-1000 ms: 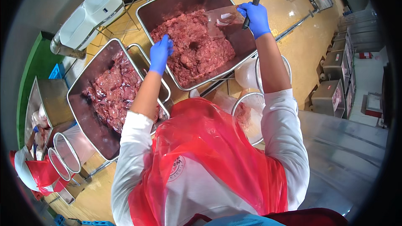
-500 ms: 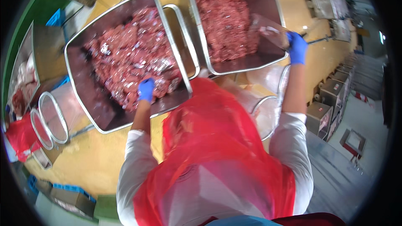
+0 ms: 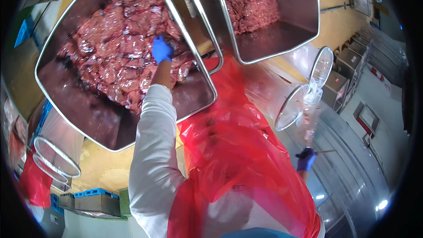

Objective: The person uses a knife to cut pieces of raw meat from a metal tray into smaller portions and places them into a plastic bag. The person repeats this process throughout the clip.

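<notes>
My left hand (image 3: 162,50), in a blue glove, is in the left metal bin (image 3: 125,149). Its fingers curl closed on the pile of raw red meat (image 3: 112,50), and the tips are hidden there. Far out at the lower right, my right hand (image 3: 306,162), also blue-gloved, is closed. Clear, red-smeared plastic film (image 3: 309,123) trails from it toward a hooped clear bag (image 3: 291,105). A dark handle-like piece (image 3: 304,153) shows at the fingers, with a thin strip beside it whose kind I cannot tell.
A second metal bin (image 3: 282,57) at the upper right holds finer red meat (image 3: 249,2). Another hoop with clear plastic (image 3: 321,66) stands beside it. Hoops (image 3: 56,156) and a red bag (image 3: 35,180) are at the left. Stacked metal boxes (image 3: 337,81) line the right.
My right hand has swung from the right bin down to the lower right, bringing the film beside the hooped bag. My left hand remains on the meat; the view has shifted.
</notes>
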Available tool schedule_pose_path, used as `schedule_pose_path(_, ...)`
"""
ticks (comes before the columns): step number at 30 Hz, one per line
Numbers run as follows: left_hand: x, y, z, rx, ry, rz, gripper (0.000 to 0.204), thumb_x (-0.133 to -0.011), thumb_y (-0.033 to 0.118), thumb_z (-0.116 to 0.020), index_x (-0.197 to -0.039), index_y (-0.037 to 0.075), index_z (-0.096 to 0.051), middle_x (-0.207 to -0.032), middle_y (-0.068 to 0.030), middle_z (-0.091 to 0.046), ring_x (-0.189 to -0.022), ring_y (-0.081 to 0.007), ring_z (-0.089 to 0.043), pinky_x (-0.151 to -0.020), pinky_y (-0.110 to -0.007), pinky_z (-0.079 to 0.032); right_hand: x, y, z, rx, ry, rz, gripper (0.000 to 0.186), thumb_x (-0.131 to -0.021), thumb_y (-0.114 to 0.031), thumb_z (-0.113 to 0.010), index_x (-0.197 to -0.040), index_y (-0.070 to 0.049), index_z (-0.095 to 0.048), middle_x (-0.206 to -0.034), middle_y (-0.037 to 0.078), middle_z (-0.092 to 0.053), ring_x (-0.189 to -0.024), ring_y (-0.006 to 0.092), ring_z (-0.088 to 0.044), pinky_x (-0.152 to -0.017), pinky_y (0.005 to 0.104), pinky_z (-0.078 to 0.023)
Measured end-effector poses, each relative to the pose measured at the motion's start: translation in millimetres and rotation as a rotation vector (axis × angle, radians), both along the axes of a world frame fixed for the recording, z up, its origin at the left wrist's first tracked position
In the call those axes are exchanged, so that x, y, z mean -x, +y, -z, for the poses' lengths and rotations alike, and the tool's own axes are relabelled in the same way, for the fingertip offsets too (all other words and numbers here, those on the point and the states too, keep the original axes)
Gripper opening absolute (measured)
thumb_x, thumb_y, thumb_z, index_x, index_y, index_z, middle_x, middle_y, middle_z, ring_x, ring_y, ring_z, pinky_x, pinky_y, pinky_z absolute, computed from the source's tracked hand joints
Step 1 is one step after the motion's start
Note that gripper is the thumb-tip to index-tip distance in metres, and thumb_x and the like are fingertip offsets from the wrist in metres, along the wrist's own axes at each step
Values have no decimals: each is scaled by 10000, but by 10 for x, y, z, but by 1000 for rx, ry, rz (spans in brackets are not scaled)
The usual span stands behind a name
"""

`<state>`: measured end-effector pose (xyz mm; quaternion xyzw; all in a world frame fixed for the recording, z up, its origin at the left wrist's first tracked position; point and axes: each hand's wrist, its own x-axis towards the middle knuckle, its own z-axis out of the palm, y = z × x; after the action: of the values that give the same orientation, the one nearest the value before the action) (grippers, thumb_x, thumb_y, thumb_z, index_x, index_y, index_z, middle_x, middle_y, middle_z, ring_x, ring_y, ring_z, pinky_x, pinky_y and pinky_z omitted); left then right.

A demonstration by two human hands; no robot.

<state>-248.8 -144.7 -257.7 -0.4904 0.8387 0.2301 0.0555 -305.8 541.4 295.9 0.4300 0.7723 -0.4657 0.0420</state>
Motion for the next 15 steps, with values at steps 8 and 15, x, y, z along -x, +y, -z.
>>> schedule_pose_path(8,240,-441,-36,-323,-84,223,192,-854,190,-584,-933,91,-729,-984,-218,-700,-907,-407,-679,-829,-470,-548,-206,-460,627,-52,-323,205,362,-880,-336,-741,-778,-99,-487,-721,114,-604,-649,269,-665,-672,359,-602)
schedule_pose_path(15,-157,-237,-1146,-222,199,170,169,-857,170,-606,-877,36,-706,-909,-232,-690,-839,-410,-679,-749,-458,-547,700,-1587,880,-15,-340,-388,428,-921,-278,-695,-1174,58,-612,-1051,153,-680,-914,249,-698,-754,315,-522)
